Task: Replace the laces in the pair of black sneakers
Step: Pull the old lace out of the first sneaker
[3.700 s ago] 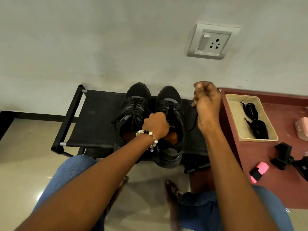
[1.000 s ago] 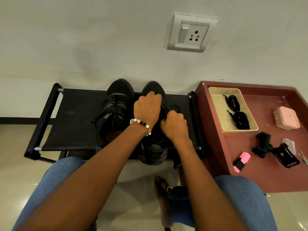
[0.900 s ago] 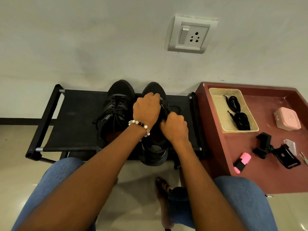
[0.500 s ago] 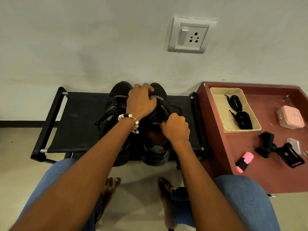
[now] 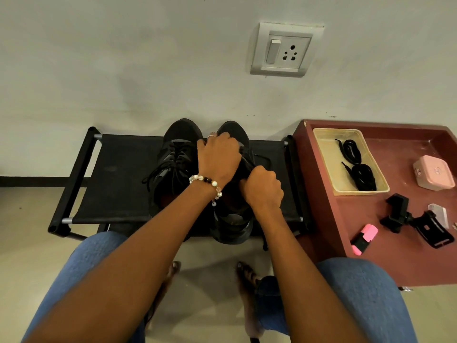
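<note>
head | L hand (image 5: 218, 159) curled over right sneaker (image 5: 232, 219) | R hand (image 5: 263, 188) fisted, pinching its lace

Matt black fabric bench (image 5: 118, 174), glossy floor (image 5: 29, 256), translucent plastic tray (image 5: 329, 159)

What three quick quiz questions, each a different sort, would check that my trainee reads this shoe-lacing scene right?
1. True or false: the spare black laces lie in the beige tray on the red table.
2. Which shoe are both hands on? A) left sneaker B) right sneaker
3. Fill in: the beaded bracelet is on the ___ wrist.

Key: 1 true. 2 B: the left hand rests over its front and the right hand is fisted at its laces. 3 left.
</note>
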`<state>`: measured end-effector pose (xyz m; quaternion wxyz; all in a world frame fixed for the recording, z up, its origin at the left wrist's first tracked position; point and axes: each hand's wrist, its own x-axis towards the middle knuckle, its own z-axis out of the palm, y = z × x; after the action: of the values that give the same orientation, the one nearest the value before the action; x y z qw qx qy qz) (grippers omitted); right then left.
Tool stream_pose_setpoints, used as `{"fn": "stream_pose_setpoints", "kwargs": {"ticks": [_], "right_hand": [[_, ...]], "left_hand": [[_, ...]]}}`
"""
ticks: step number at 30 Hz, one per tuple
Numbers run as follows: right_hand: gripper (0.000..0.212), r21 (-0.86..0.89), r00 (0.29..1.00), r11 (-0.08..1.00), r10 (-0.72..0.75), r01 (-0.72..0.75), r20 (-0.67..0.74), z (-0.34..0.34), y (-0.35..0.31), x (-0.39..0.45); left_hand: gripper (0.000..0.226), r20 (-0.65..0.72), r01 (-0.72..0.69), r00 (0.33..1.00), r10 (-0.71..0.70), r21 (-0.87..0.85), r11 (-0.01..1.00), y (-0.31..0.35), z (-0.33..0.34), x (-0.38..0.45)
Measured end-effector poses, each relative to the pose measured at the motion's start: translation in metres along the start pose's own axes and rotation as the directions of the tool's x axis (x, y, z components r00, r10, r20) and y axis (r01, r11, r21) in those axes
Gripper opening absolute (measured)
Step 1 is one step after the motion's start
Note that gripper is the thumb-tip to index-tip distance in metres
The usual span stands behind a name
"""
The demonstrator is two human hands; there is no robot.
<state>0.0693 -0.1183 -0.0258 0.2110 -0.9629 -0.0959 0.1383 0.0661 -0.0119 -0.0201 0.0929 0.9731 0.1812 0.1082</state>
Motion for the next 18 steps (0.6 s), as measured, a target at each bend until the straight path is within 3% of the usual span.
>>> {"fn": "stream_pose_setpoints", "kwargs": {"ticks": [2, 3, 6, 7, 8, 9, 11, 13, 14, 18], "right_hand": [[0.018, 0.009, 1.000, 1.000, 0.002, -0.002, -0.001, 0.000, 0.000, 0.000], [0.017, 0.010, 1.000, 1.000, 0.005, -0.005, 0.000, 0.000, 0.000, 0.001], [0.017, 0.009, 1.000, 1.000, 0.017, -0.017, 0.007, 0.000, -0.001, 0.001], [0.017, 0.009, 1.000, 1.000, 0.018, -0.018, 0.006, 0.000, 0.000, 0.001], [0.017, 0.008, 1.000, 1.000, 0.020, -0.020, 0.005, 0.000, 0.000, 0.001], [0.017, 0.009, 1.000, 1.000, 0.022, -0.022, 0.005, 0.000, 0.000, 0.002], [0.017, 0.009, 1.000, 1.000, 0.020, -0.020, 0.005, 0.001, -0.001, 0.002], [0.018, 0.002, 1.000, 1.000, 0.016, -0.016, 0.005, 0.000, -0.002, 0.002], [0.021, -0.003, 1.000, 1.000, 0.015, -0.015, 0.005, 0.000, -0.003, 0.001], [0.022, -0.017, 1.000, 1.000, 0.012, -0.012, 0.003, -0.001, -0.002, 0.000]], "left_hand": [[0.029, 0.023, 0.127, 0.992, -0.126, -0.277, 0.953, -0.012, -0.002, 0.008], [0.034, 0.055, 0.221, 0.974, -0.220, -0.449, 0.866, -0.018, -0.005, 0.012], [0.029, 0.158, 0.391, 0.836, -0.526, -0.844, 0.368, -0.036, -0.017, 0.023], [0.024, 0.200, 0.390, 0.800, -0.565, -0.890, 0.236, -0.039, -0.021, 0.024], [0.019, 0.216, 0.388, 0.789, -0.576, -0.901, 0.194, -0.040, -0.023, 0.023], [0.015, 0.190, 0.386, 0.799, -0.570, -0.889, 0.245, -0.041, -0.023, 0.023], [0.014, 0.059, 0.330, 0.875, -0.480, -0.799, 0.503, -0.041, -0.022, 0.020], [0.030, -0.035, 0.171, 0.971, -0.236, -0.586, 0.792, -0.035, -0.019, 0.017], [0.034, -0.008, 0.098, 0.993, -0.114, -0.458, 0.884, -0.031, -0.015, 0.016], [0.034, 0.208, -0.064, 0.973, 0.096, -0.155, 0.986, -0.014, -0.002, 0.009]]}}
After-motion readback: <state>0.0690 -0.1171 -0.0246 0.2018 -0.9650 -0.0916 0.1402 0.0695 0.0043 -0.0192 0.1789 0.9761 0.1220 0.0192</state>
